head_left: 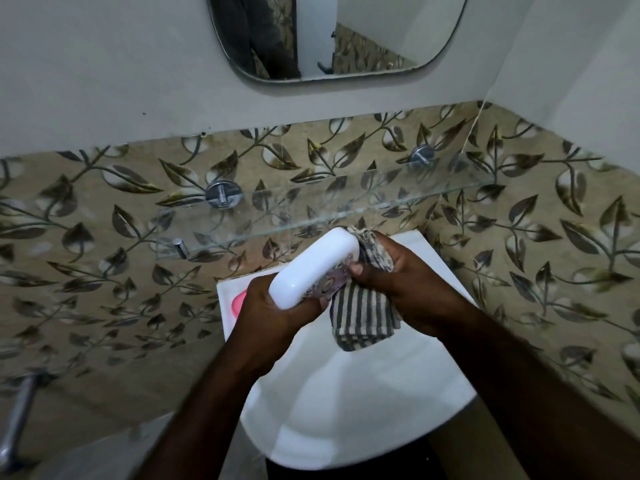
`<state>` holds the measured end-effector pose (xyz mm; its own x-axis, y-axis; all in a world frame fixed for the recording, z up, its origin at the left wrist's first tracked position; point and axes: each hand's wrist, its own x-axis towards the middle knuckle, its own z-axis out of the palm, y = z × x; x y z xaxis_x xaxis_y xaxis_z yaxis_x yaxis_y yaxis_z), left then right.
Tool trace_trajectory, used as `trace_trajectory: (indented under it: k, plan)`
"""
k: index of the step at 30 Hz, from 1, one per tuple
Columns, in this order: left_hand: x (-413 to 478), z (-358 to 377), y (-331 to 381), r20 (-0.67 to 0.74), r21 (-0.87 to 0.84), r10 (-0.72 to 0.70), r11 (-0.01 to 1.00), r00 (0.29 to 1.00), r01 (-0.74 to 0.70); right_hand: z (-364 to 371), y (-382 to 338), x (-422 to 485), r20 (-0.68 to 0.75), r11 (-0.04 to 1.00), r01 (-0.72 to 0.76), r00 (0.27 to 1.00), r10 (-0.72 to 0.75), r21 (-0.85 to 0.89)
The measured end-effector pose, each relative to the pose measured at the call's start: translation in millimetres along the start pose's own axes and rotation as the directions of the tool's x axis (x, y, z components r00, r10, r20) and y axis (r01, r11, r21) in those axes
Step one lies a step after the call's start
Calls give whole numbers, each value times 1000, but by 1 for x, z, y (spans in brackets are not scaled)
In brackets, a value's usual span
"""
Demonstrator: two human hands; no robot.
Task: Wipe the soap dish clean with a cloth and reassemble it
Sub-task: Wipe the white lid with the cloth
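Note:
A white oval soap dish part (313,266) is held tilted above the sink, its smooth outer side facing up. My left hand (277,308) grips its near end from below. My right hand (398,285) holds a grey and cream striped cloth (362,320) bunched against the dish's right side, with the thumb pressing near the rim. The cloth's loose end hangs down below both hands. A pink piece (239,301), partly hidden by my left hand, lies on the sink's back ledge.
A white wash basin (346,410) sits below my hands. A glass shelf (311,206) on chrome brackets runs along the leaf-patterned tiled wall just behind. A mirror (332,36) hangs above. A chrome tap fitting (17,417) shows at the lower left.

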<state>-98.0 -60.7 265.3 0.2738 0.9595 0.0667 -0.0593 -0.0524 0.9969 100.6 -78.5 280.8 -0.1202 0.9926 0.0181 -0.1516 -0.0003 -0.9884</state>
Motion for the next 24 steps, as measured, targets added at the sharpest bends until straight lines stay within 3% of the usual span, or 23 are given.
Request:
trace_trajectory:
  k: [2, 6, 8, 10, 12, 16, 20, 22, 24]
  plan:
    - [-1, 0, -2, 46, -36, -3, 999, 999, 4, 0, 1, -2, -5, 998, 5, 1000, -5, 69]
    - [1, -11, -5, 254, -34, -70, 996, 965, 81, -4, -3, 0, -71, 987, 65, 995, -77, -150]
    - [6, -23, -1, 371, 54, -108, 994, 922, 94, -10, -6, -4, -56, 948, 95, 992, -117, -303]
    - [10, -26, 6, 422, 252, -134, 967, 897, 26, -7, -7, -7, -19, 866, 130, 987, -160, -483]
    - [11, -12, 10, 403, 391, -99, 917, 910, -74, 5, -5, -11, 29, 803, 174, 981, -192, -571]
    - [10, 10, 8, 230, 402, 40, 906, 972, -132, 16, 4, -13, 87, 689, 262, 956, -279, -676]
    - [10, 15, 1, 227, 431, 111, 879, 968, -202, 8, 0, -16, -142, 801, 151, 949, -282, -579]
    - [12, 16, -4, 217, 427, 99, 885, 971, -185, 20, 0, -23, -135, 694, 224, 896, -423, -684]
    - [13, 17, -10, 217, 388, 119, 900, 969, -198, 38, 6, -32, 110, 363, 337, 846, -521, -869]
